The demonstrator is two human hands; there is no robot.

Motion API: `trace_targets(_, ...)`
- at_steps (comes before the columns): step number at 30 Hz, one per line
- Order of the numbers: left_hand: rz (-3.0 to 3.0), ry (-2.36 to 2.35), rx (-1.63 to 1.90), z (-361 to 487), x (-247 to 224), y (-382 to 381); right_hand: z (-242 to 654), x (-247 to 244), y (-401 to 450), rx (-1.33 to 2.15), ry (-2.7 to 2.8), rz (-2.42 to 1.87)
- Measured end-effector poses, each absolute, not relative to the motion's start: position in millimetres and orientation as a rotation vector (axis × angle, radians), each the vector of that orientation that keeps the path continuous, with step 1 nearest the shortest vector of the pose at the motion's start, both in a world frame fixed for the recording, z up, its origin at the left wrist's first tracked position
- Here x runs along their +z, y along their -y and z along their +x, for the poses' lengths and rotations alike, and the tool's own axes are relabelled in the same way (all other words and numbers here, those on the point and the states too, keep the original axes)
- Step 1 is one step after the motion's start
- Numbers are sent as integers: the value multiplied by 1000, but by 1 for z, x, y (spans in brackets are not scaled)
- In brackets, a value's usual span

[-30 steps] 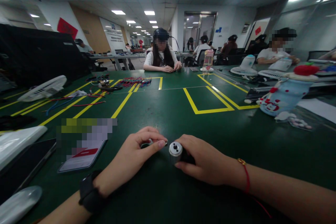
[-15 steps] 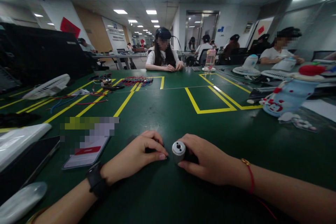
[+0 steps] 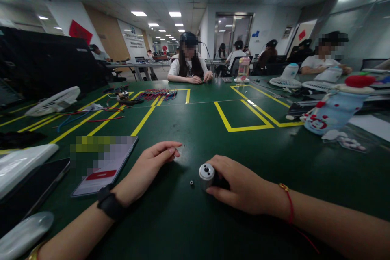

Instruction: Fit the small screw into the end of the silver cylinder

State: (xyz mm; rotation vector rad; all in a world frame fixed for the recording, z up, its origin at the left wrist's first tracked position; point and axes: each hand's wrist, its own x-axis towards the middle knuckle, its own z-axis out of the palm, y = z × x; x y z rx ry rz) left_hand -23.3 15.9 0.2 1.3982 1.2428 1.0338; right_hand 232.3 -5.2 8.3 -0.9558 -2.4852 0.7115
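My right hand (image 3: 233, 180) is wrapped round a silver cylindrical electric motor (image 3: 206, 176), which stands upright on the green table (image 3: 170, 219). Its round end faces up, showing a dark centre and small holes. Just left of the motor lies a tiny metal ring-shaped piece (image 3: 191, 183), too small to name surely. Farther left, my left hand (image 3: 158, 158) hovers over the table with its index finger stretched out and the thumb close beneath. I see nothing clear held in it.
A phone (image 3: 106, 170) lies left of my left hand, near a white mouse (image 3: 26, 233). Ahead are yellow tape lines (image 3: 251, 129), a bundle of coloured wires (image 3: 158, 94) and a small fan (image 3: 55, 101). A blue cup (image 3: 335, 111) stands at right. A person (image 3: 189, 61) sits opposite.
My left hand has moved up and left, away from the motor. The tiny metal piece by its fingertips now shows on the table. My right hand keeps its hold.
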Motion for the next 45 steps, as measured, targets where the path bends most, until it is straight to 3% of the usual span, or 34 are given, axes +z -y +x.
trace_targets(7, 1348, -1208, 1050, -22, -1, -16, 233, 8, 4, 740, 2480, -964)
trace_targets(17, 2085, -1092, 574, -20, 11, -8, 232, 7, 4, 708, 2494, -982)
trace_targets(22, 2211, -1060, 500, -14, 14, -2, 231, 7, 4, 702, 2492, -997)
trace_targets(30, 2211, -1052, 525, -11, 14, -1, 231, 6, 4, 699, 2486, -988)
trace_targets(45, 2192, -1143, 886, 12, 30, 10, 228, 2, 4, 614, 2491, -933)
